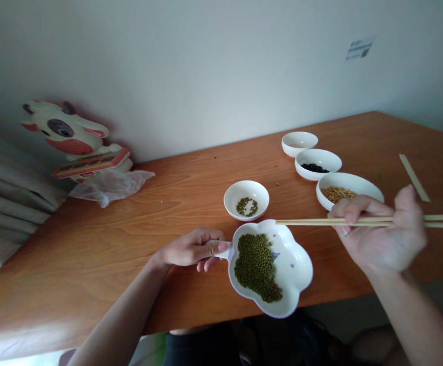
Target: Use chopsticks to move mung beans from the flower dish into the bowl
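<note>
My left hand (196,249) is closed round the short handle of a white flower-shaped dish (295,264) near the table's front edge. Green mung beans (255,264) lie heaped on the dish's left side. In my right hand (381,234) is a pair of wooden chopsticks (309,222), held nearly level. Their tips point left, over the dish's far rim, with nothing visible between them. Just behind the dish stands a small white bowl (229,203) with a few mung beans (246,206) at its bottom.
Three white bowls run back on the right: one with yellowish beans (338,194), one with black beans (314,168), and a rear bowl (299,140). A paper chopstick sleeve (414,178) lies far right. A cow figure (78,137) and clear plastic bag (111,187) sit left.
</note>
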The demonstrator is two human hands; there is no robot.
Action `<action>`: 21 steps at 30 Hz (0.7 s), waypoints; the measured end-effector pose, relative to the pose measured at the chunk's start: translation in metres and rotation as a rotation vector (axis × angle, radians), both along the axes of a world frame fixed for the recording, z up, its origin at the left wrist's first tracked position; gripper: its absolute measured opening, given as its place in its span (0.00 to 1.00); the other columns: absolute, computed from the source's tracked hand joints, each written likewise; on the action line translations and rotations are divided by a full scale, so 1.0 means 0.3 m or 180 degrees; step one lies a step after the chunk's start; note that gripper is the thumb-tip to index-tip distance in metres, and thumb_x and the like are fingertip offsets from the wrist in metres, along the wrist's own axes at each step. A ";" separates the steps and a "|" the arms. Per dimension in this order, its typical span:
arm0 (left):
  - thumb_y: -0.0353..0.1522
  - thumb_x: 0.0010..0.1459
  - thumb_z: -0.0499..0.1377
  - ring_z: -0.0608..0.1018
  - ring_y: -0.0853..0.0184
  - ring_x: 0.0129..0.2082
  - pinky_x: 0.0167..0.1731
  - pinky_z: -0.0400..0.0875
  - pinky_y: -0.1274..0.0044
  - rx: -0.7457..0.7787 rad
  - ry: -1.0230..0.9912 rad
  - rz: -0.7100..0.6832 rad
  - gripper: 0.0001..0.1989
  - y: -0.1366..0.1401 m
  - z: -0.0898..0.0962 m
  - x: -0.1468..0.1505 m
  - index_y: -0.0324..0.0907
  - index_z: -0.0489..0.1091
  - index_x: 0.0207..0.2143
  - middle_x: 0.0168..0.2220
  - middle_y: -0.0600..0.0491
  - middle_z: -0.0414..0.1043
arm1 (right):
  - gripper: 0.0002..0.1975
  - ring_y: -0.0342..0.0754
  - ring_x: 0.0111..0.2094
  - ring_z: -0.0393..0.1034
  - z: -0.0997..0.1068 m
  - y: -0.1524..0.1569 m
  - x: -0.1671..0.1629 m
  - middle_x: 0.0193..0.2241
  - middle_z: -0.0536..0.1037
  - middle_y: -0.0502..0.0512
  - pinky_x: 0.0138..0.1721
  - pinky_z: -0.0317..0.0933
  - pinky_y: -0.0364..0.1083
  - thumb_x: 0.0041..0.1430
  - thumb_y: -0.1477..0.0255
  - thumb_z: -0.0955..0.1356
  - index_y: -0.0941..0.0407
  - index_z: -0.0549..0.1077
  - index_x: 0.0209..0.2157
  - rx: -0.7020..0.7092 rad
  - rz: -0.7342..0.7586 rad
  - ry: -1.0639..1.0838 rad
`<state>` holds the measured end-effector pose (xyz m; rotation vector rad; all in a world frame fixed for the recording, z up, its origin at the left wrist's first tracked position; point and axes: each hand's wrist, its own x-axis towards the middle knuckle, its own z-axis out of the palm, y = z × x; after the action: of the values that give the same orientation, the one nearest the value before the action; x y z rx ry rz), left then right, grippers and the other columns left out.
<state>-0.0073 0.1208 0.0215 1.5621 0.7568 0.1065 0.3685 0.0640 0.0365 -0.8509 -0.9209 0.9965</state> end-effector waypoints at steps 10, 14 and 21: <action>0.51 0.72 0.57 0.64 0.77 0.14 0.13 0.58 0.86 -0.0218 0.0017 0.0154 0.25 -0.007 0.037 0.006 0.39 0.68 0.32 0.19 0.60 0.65 | 0.42 0.49 0.20 0.62 -0.007 0.007 -0.010 0.15 0.65 0.56 0.24 0.51 0.52 0.72 0.45 0.52 0.53 0.78 0.17 -0.0076 0.0093 -0.0087; 0.52 0.71 0.57 0.64 0.77 0.15 0.14 0.57 0.85 -0.0078 0.0004 0.0155 0.26 0.000 0.023 0.013 0.39 0.69 0.32 0.20 0.60 0.64 | 0.43 0.50 0.21 0.63 -0.003 0.008 -0.026 0.15 0.66 0.58 0.24 0.51 0.52 0.73 0.47 0.51 0.53 0.78 0.17 -0.0113 0.0138 -0.0171; 0.51 0.71 0.57 0.62 0.77 0.15 0.13 0.56 0.85 -0.0219 -0.0046 0.0094 0.25 0.005 0.022 0.013 0.39 0.69 0.32 0.19 0.61 0.63 | 0.40 0.51 0.20 0.64 0.004 0.005 -0.043 0.15 0.68 0.59 0.23 0.54 0.52 0.72 0.46 0.54 0.53 0.78 0.18 -0.0051 0.0262 -0.0273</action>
<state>-0.0033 0.1222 0.0279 1.4839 0.7648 0.1122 0.3555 0.0655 0.0378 -0.8805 -1.0292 1.0460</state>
